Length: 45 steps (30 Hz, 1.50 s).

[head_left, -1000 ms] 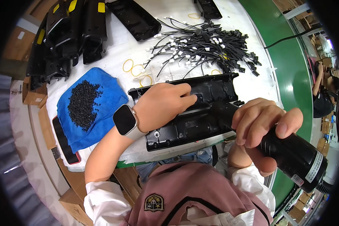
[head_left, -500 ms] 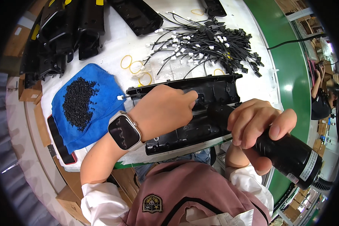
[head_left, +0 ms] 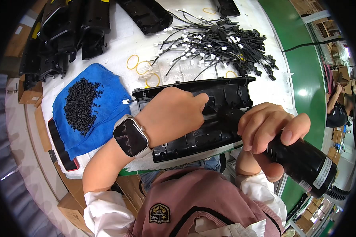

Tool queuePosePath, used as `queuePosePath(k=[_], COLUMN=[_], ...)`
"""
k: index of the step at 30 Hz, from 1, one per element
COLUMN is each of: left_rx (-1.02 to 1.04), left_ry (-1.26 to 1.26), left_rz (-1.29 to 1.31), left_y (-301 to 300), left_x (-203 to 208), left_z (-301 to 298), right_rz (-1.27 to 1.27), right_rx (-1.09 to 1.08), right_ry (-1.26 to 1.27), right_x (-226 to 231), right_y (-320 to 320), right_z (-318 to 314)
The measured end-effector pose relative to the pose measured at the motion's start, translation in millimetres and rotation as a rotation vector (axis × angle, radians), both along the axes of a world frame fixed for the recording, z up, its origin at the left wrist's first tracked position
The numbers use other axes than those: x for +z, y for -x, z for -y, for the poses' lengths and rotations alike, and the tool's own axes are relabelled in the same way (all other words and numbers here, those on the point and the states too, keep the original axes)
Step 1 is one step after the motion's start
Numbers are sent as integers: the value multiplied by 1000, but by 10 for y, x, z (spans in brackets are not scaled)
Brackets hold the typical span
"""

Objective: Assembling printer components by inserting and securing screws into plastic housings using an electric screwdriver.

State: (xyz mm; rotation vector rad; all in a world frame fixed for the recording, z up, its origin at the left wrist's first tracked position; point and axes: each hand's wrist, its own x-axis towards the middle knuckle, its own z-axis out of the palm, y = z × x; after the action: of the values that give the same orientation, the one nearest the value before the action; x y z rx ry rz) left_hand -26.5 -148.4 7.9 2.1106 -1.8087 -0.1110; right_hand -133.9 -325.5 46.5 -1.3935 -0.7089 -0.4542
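Note:
My right hand (head_left: 271, 132) is wrapped round a black electric screwdriver (head_left: 308, 166), tilted so that its nose points left and down into a black plastic housing (head_left: 221, 136). The housing lies on the table in front of me, its ribbed inside facing up. My left hand (head_left: 172, 112), with a watch (head_left: 131, 137) on the wrist, rests over the housing near the screwdriver's nose. Its fingers are curled in, and what they grip is hidden beneath the hand. A thin cable with a white connector (head_left: 125, 101) sticks out over the housing's left end.
Small black screws (head_left: 82, 104) are heaped on a blue cloth (head_left: 106, 79), with a phone (head_left: 59, 144) beside it. A pile of black cables (head_left: 225, 43), yellow rubber bands (head_left: 132, 62) and more black housings (head_left: 95, 31) lie farther back. Another person (head_left: 338, 108) is at far right.
My hands and the screwdriver keep nearly the same pose over the housing. The view has shifted slightly. At far right the other person's arm has moved.

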Motion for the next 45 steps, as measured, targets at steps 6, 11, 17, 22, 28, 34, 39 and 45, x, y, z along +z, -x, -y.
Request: queuePosePath(k=[6,11,17,22,28,34,39,45], left_rx=[-18,-6,-64,25,978,1212,1203,1078], left_ry=[68,27,44,77,206,-5,174,419], left_rz=[-17,-8,92,270,288,282,258,19], left_y=[-34,-4,37,108,-114,-145,-171,-111], left_x=[-14,47,115,210,306,61,84,130], left_z=[15,-27,-75,-265,-1102,-1574,-1539,-1486], right_rz=[-42,1,-89,-49,115,70,70,35], right_rx=[-49,-37,-261,-239,-233,-175,-153,-147], right_ry=[5,16,26,-146,-318,-390,-325,-353], right_x=[15,47,45,19,88,78,88,178], right_y=[-19,-69,67,102,290,263,275,231], right_z=[-124,-242,-382,-407,-79,-185,-233,-312])
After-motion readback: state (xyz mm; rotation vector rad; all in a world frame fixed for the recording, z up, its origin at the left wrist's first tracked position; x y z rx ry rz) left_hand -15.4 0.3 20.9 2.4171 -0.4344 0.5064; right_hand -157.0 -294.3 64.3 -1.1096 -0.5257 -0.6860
